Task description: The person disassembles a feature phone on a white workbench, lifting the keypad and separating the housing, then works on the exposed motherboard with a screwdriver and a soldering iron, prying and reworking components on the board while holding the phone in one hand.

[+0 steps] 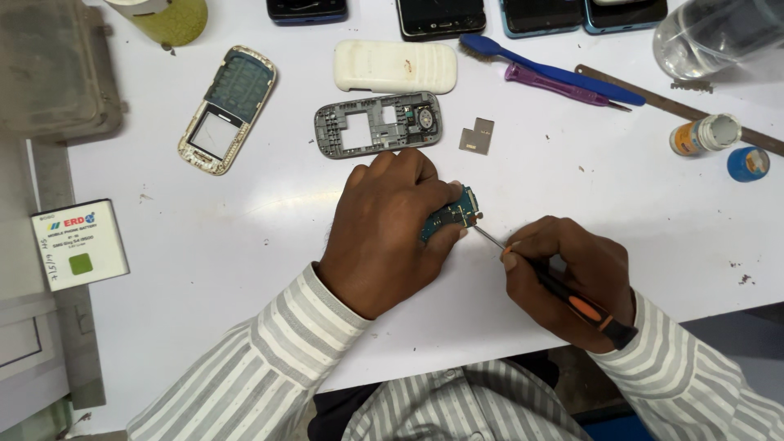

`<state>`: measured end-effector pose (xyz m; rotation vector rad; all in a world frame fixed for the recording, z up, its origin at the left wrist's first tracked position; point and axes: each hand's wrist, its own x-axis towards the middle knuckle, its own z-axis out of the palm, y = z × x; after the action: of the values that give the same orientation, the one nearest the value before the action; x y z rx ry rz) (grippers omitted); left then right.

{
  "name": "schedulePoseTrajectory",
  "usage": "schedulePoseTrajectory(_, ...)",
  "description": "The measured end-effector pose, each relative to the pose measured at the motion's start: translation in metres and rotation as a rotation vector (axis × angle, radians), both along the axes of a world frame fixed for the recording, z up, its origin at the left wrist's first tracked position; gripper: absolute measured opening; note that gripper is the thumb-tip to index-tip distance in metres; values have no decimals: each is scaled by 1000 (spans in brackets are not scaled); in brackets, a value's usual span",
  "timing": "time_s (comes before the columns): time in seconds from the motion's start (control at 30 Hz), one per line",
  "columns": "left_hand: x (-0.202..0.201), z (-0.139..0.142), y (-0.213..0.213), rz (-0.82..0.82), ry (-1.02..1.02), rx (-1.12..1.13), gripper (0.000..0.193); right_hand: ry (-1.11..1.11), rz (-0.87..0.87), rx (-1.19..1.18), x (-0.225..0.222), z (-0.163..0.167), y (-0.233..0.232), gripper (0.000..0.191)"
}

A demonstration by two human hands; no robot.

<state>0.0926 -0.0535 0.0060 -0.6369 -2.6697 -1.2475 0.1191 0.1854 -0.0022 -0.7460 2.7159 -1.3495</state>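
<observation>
My left hand (385,229) presses a small blue-green circuit board (454,214) down on the white table (204,261). My right hand (572,273) grips a black and orange screwdriver (581,306), its thin metal tip touching the board's right edge. Beyond the hands lie a grey inner phone frame (377,123), a white back cover (395,67) and a gold-rimmed front cover with keypad (228,108). A small metal shield plate (477,135) sits right of the grey frame.
A blue brush (549,69) and purple tool (563,85) lie at the back right beside a metal ruler (645,94). Several phones line the far edge. A small jar (706,134), blue cap (748,163), clear container (710,33) and white battery (80,243) stand around.
</observation>
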Motion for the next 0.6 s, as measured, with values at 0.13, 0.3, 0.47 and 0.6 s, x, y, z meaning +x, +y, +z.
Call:
schedulePoseTrajectory(0.13, -1, 0, 0, 2, -9, -5, 34, -48, -23, -5, 1, 0, 1, 15)
schedulePoseTrajectory(0.3, -1, 1, 1, 6, -29, -9, 34, -37, -9, -71, 1, 1, 1, 16)
schedulePoseTrajectory(0.47, -1, 0, 2, 10, -35, -17, 33, -21, -9, -15, 0, 2, 0, 16)
schedulePoseTrajectory(0.6, -1, 0, 2, 6, -25, -10, 34, 5, -8, -7, -2, 0, 0, 16)
